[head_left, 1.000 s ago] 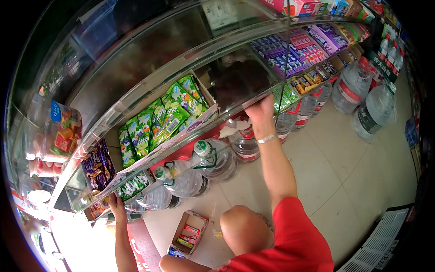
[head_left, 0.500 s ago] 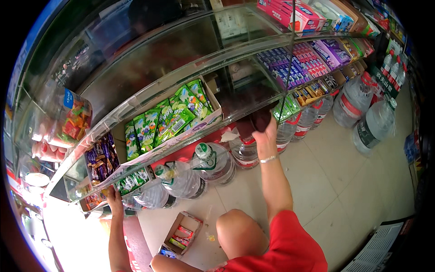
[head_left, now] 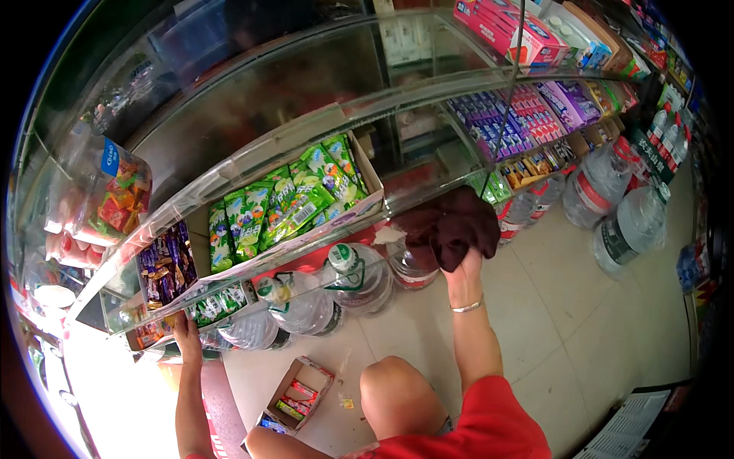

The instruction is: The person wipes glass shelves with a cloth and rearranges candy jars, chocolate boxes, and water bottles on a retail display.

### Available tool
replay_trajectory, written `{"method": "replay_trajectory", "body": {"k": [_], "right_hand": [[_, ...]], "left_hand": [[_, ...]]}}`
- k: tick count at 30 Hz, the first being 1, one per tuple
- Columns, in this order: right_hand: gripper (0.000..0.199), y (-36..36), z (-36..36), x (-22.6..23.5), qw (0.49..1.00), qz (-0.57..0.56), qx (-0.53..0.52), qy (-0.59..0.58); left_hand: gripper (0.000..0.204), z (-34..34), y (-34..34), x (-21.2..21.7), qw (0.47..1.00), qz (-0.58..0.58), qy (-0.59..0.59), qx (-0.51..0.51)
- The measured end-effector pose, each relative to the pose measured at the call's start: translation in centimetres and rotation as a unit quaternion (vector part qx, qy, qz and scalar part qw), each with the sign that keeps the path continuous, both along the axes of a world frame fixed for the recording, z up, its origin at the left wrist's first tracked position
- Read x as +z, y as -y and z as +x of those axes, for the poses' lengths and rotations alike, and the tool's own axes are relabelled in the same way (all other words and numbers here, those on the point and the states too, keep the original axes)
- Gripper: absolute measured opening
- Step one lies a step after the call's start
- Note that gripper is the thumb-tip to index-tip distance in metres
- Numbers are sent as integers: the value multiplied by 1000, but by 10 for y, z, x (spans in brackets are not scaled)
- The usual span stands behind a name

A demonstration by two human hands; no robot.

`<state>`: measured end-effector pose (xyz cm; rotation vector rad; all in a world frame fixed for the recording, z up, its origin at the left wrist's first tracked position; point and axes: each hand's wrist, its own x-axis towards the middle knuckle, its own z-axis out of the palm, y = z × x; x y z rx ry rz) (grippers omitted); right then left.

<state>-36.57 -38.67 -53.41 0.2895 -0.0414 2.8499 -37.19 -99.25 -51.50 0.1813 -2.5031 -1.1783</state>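
Note:
A dark maroon cloth (head_left: 462, 222) is bunched in my right hand (head_left: 464, 277), its folds up against the front of the glass shelf (head_left: 428, 180). My right fingers close over the cloth and are partly covered by it. At the lower left my left hand (head_left: 184, 334) grips the shelf's front edge, between a box of orange packets (head_left: 149, 333) and a box of small green packets (head_left: 218, 307). Its fingertips are partly hidden. Just above lie dark purple wrapped bars (head_left: 170, 264) and an open carton of green snack bags (head_left: 264, 206).
Large clear water bottles (head_left: 359, 283) stand on the floor below the shelf, with more bottles (head_left: 627, 222) at the right. By my knees is an open small carton (head_left: 325, 374) with a few packs. Gum packs (head_left: 489, 122) fill the right shelf; a candy jar (head_left: 115, 191) stands left.
My right hand has drawn the cloth out from the shelf, toward me and slightly right, so more of it shows. My left hand stays at the shelf edge.

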Motion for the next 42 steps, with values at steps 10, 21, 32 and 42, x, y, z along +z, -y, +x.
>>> {"method": "replay_trajectory", "body": {"k": [10,21,32,42], "right_hand": [[37,2,-86,82,999,-16,12,38],[40,30,-3,23,990,-54,39,-124],[45,13,-103,83,976,118,-161,83],[50,17,-28,23,997,-21,0,-69]], "left_hand": [[35,-10,8,-7,999,-19,-30,-18],[24,-1,2,-5,996,-53,-76,-1],[39,-9,19,-14,995,-84,-55,-22],[41,2,4,-1,997,-72,0,-3]]}}
